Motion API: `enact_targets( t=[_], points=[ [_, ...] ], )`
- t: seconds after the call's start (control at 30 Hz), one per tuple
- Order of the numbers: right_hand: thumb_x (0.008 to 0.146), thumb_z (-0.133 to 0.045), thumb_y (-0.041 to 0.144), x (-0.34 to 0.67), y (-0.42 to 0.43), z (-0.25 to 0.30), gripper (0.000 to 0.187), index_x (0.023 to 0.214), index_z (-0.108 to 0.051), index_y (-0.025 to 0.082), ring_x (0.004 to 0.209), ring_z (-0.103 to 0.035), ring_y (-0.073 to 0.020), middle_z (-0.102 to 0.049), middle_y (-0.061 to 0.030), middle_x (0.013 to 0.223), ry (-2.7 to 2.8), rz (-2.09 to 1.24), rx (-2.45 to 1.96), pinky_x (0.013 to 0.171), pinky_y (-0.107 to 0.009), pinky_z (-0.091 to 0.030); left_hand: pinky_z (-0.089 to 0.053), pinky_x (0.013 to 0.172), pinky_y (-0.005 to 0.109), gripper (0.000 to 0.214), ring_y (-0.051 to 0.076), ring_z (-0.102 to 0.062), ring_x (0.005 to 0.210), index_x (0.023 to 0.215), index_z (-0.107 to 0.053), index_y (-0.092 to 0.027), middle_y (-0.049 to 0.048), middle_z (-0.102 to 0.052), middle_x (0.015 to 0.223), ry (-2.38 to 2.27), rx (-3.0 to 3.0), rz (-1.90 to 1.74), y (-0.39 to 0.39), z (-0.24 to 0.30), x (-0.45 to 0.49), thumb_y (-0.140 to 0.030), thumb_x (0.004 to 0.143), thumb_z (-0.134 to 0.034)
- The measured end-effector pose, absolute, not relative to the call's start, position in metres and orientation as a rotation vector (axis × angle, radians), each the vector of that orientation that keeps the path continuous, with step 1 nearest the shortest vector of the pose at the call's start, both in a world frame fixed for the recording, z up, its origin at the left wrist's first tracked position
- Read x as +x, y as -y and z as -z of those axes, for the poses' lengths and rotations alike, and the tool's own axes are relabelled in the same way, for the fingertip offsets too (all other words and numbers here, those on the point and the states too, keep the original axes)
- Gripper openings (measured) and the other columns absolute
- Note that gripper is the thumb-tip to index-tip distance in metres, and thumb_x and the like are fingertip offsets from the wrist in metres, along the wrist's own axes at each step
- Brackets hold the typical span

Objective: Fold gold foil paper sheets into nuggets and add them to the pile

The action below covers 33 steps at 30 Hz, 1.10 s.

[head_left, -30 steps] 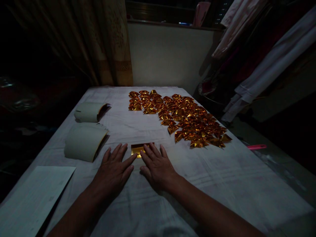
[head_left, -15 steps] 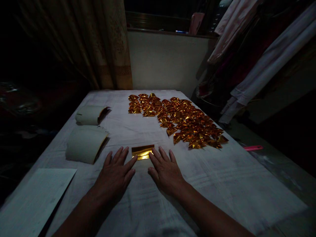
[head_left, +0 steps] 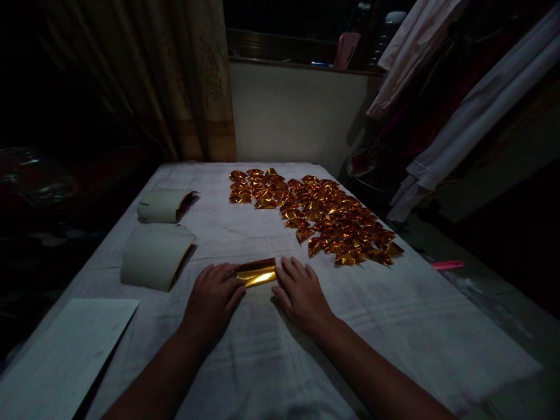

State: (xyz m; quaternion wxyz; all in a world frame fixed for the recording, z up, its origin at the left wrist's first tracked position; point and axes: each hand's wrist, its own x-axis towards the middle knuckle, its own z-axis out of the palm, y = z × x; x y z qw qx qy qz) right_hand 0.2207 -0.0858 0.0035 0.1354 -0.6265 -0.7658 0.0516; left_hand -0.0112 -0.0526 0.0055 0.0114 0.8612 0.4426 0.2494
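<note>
A small folded sheet of gold foil paper (head_left: 258, 273) lies on the cloth-covered table between my hands. My left hand (head_left: 214, 297) is closed on its left end, fingers bent above it and thumb at the near side, covering that end. My right hand (head_left: 301, 291) rests at the right end, fingers slightly bent and apart, index fingertip at the foil's edge. Beyond, a spread of folded gold foil pieces (head_left: 324, 210) covers the back and right part of the table.
Two curved pale pieces of board (head_left: 155, 256) (head_left: 160, 205) stand at the left. A flat white sheet (head_left: 65, 350) lies at the near left of the table (head_left: 371, 338). Clothes (head_left: 472, 111) hang at the right; a curtain (head_left: 192, 76) hangs behind.
My left fingers have gone from spread flat to bent over the foil's left end. My right hand has shifted slightly right, from on top of the foil to its right edge.
</note>
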Motion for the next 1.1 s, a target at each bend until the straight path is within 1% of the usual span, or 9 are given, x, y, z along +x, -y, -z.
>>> enact_targets(
  t=[0.1,0.23,0.33,0.47,0.53,0.67,0.83,1.0,1.1],
  points=[
    [0.095,-0.055,0.032,0.225,0.070,0.003,0.042,0.135,-0.059,0.019,0.138,-0.045,-0.0331,-0.054,-0.0150,0.146,2.099,-0.117,-1.757,0.112,-0.055,-0.034,-0.047,0.096,0.050,0.016,0.028,-0.064,0.106,0.087,-0.071,-0.022,0.0091,-0.071,0.115,-1.395,2.583,-0.848,0.048,-0.003,-0.011,-0.031,0.093,-0.059],
    [0.088,-0.065,0.031,0.229,0.053,0.014,0.042,0.128,-0.064,0.019,0.135,-0.048,-0.0337,-0.058,-0.0158,0.142,2.011,-0.176,-1.638,0.109,-0.053,-0.039,-0.049,0.094,0.049,0.013,0.029,-0.064,0.107,0.087,-0.068,-0.023,0.0089,-0.070,0.117,-1.442,2.519,-0.876,0.046,0.001,-0.012,-0.032,0.091,-0.060],
    [0.086,-0.067,0.029,0.231,0.049,0.020,0.033,0.118,-0.068,0.022,0.135,-0.048,-0.0331,-0.061,-0.0135,0.139,1.968,-0.228,-1.538,0.108,-0.053,-0.039,-0.049,0.096,0.050,0.016,0.030,-0.063,0.111,0.098,-0.066,-0.022,0.0107,-0.069,0.120,-1.503,2.490,-0.891,0.045,0.008,-0.013,-0.035,0.090,-0.061],
    [0.084,-0.065,0.024,0.231,0.050,0.020,0.022,0.106,-0.068,0.024,0.131,-0.052,-0.0303,-0.066,-0.0104,0.132,1.911,-0.276,-1.420,0.106,-0.051,-0.040,-0.046,0.102,0.051,0.040,0.032,-0.058,0.121,0.124,-0.057,-0.019,0.0145,-0.063,0.131,-1.587,2.477,-0.923,0.044,0.016,-0.015,-0.039,0.090,-0.062],
    [0.082,-0.065,0.022,0.231,0.051,0.018,0.024,0.106,-0.067,0.024,0.124,-0.057,-0.0288,-0.069,-0.0095,0.123,1.896,-0.294,-1.381,0.103,-0.048,-0.042,-0.045,0.104,0.051,0.042,0.032,-0.057,0.123,0.127,-0.057,-0.020,0.0138,-0.062,0.133,-1.587,2.486,-0.903,0.043,0.018,-0.016,-0.040,0.090,-0.062],
    [0.080,-0.067,0.020,0.231,0.052,0.013,0.030,0.110,-0.066,0.023,0.105,-0.064,-0.0258,-0.072,-0.0078,0.106,1.893,-0.321,-1.370,0.095,-0.043,-0.046,-0.043,0.105,0.052,0.032,0.031,-0.057,0.123,0.115,-0.063,-0.024,0.0110,-0.062,0.133,-1.553,2.455,-0.881,0.043,0.017,-0.018,-0.040,0.089,-0.062],
    [0.079,-0.063,0.013,0.233,0.053,0.011,0.031,0.107,-0.068,0.022,0.093,-0.065,-0.0230,-0.073,-0.0047,0.092,1.926,-0.357,-1.349,0.090,-0.040,-0.046,-0.042,0.105,0.055,0.022,0.032,-0.055,0.126,0.104,-0.063,-0.023,0.0113,-0.062,0.134,-1.497,2.427,-0.885,0.043,0.014,-0.018,-0.037,0.087,-0.063],
    [0.079,-0.059,0.013,0.231,0.053,0.005,0.033,0.109,-0.068,0.023,0.087,-0.067,-0.0201,-0.074,-0.0035,0.094,1.822,-0.481,-1.372,0.086,-0.036,-0.050,-0.038,0.109,0.059,0.017,0.032,-0.053,0.130,0.094,-0.066,-0.025,0.0097,-0.065,0.132,-1.394,2.373,-0.928,0.040,0.009,-0.019,-0.040,0.089,-0.060],
    [0.080,-0.057,0.016,0.228,0.055,-0.001,0.031,0.108,-0.067,0.024,0.084,-0.068,-0.0188,-0.074,-0.0023,0.094,1.755,-0.593,-1.376,0.081,-0.032,-0.053,-0.038,0.111,0.058,0.021,0.031,-0.052,0.132,0.085,-0.066,-0.024,0.0096,-0.067,0.130,-1.302,2.200,-1.010,0.040,0.002,-0.017,-0.042,0.091,-0.056]
  ],
)
